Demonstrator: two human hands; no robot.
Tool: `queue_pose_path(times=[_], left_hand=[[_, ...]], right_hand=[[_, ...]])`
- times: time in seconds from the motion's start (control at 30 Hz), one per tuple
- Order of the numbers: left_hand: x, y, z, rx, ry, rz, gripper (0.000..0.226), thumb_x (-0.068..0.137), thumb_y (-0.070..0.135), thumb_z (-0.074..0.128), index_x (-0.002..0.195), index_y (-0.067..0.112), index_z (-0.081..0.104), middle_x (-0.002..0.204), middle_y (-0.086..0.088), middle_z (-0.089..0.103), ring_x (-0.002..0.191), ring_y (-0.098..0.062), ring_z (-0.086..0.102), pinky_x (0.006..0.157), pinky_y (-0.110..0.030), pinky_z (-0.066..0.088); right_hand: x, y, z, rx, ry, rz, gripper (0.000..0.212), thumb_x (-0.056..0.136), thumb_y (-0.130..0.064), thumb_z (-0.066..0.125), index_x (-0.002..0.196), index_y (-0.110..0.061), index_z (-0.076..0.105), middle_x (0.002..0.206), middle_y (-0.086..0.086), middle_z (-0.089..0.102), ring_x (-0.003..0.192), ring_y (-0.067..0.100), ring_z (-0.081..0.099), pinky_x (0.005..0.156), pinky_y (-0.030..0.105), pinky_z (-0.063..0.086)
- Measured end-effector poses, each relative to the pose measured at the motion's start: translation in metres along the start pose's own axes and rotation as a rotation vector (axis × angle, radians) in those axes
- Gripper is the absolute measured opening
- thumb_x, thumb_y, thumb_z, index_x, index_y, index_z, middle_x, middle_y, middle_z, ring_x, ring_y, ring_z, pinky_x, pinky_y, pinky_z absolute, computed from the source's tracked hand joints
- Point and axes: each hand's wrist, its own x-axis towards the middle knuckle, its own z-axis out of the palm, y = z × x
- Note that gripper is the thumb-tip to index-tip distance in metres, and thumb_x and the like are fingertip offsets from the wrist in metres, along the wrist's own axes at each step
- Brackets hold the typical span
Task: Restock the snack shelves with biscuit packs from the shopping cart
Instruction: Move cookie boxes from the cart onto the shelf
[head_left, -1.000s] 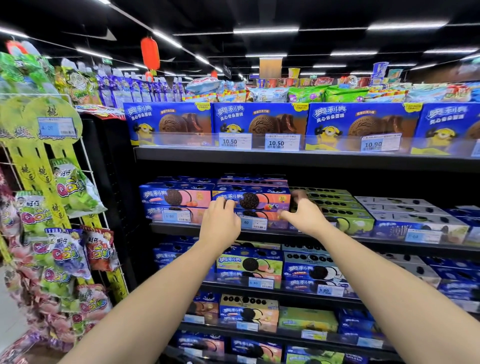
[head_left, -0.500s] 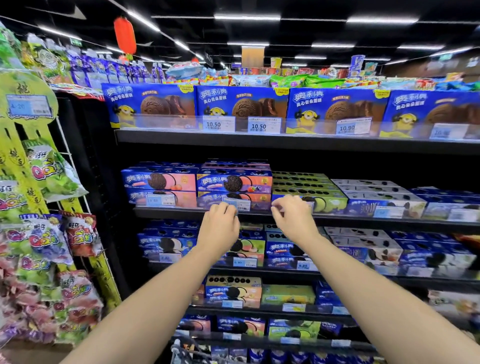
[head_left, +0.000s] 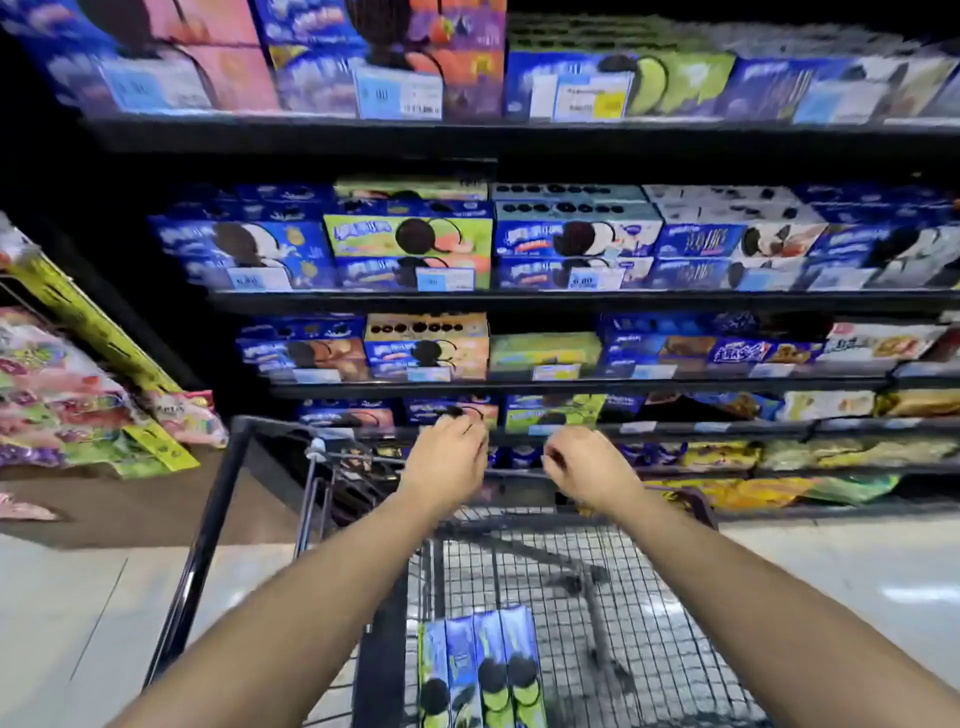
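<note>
Cart (head_left: 208, 545): 1, black wire, holding 4 narrow blue-and-green packs (head_left: 483, 670) side by side at its near end. Shelves (head_left: 571, 300) — 5 tiers in view, stocked with boxes (head_left: 410, 236); tags (head_left: 582, 280) and box print too blurred to read. Left hand (head_left: 447, 462) and right hand (head_left: 587, 467) — over the cart's far end, fingers loosely curled, empty.

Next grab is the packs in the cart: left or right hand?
Left, probably. The left hand and right hand both hover empty above the cart, but the biscuit packs lie left of the basket's middle, nearer the left forearm.
</note>
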Motion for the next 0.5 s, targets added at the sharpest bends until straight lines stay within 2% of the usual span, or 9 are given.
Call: queue_pose_path(times=[0.17,0.23,0.3,0.37,0.43,0.47,0.5], left_hand=[[-0.058,0.013,0.116,-0.081,-0.222,-0.082,0.026,0.101,0.029,0.041,0.110,0.016,0.061,0.108,-0.006,0.063,0.104,-0.031,0.056,0.083,-0.042,0.045],[-0.078,0.019,0.159,-0.117,-0.347,-0.122,0.025,0.099,0.027,0.041,0.111,0.016,0.060,0.114,-0.006,0.062,0.108,-0.030,0.056,0.090,-0.042,0.044],[-0.097,0.021,0.202,-0.131,-0.452,-0.192,0.026,0.099,0.026,0.043,0.121,0.019,0.057,0.125,-0.004,0.059,0.115,-0.028,0.053,0.098,-0.040,0.044],[-0.113,0.019,0.243,-0.125,-0.554,-0.246,0.036,0.100,0.030,0.045,0.135,0.021,0.049,0.136,-0.004,0.052,0.123,-0.028,0.048,0.101,-0.040,0.044],[-0.129,0.015,0.282,-0.120,-0.651,-0.278,0.052,0.098,0.033,0.050,0.147,0.021,0.039,0.148,-0.006,0.042,0.136,-0.030,0.040,0.107,-0.041,0.042],[-0.137,0.013,0.299,-0.117,-0.684,-0.294,0.061,0.096,0.037,0.054,0.152,0.021,0.034,0.154,-0.007,0.036,0.142,-0.030,0.034,0.111,-0.042,0.037],[-0.145,0.010,0.315,-0.098,-0.707,-0.296,0.070,0.095,0.043,0.056,0.155,0.021,0.028,0.158,-0.008,0.029,0.146,-0.031,0.027,0.114,-0.043,0.033]], right_hand=[[-0.035,0.037,0.129,0.075,-0.343,0.101,0.027,0.096,-0.034,0.048,0.096,-0.017,0.069,0.102,0.008,0.070,0.096,0.030,0.066,0.079,0.038,0.053],[-0.046,0.047,0.176,0.102,-0.454,0.105,0.031,0.098,-0.039,0.047,0.102,-0.018,0.068,0.112,0.006,0.068,0.103,0.027,0.065,0.088,0.038,0.052],[-0.052,0.055,0.221,0.116,-0.547,0.082,0.036,0.098,-0.047,0.050,0.119,-0.021,0.064,0.127,0.003,0.065,0.116,0.024,0.060,0.101,0.039,0.046],[-0.051,0.061,0.263,0.164,-0.654,0.087,0.053,0.098,-0.050,0.054,0.140,-0.019,0.053,0.136,0.006,0.061,0.117,0.021,0.059,0.104,0.032,0.044],[-0.044,0.066,0.298,0.168,-0.719,0.098,0.067,0.097,-0.052,0.058,0.150,-0.016,0.042,0.132,0.011,0.063,0.106,0.016,0.059,0.094,0.024,0.043],[-0.038,0.069,0.314,0.158,-0.738,0.096,0.073,0.095,-0.054,0.058,0.153,-0.015,0.037,0.136,0.012,0.060,0.109,0.016,0.058,0.094,0.024,0.043],[-0.032,0.071,0.330,0.142,-0.759,0.086,0.079,0.094,-0.058,0.057,0.156,-0.015,0.032,0.146,0.013,0.053,0.121,0.019,0.056,0.101,0.026,0.042]])
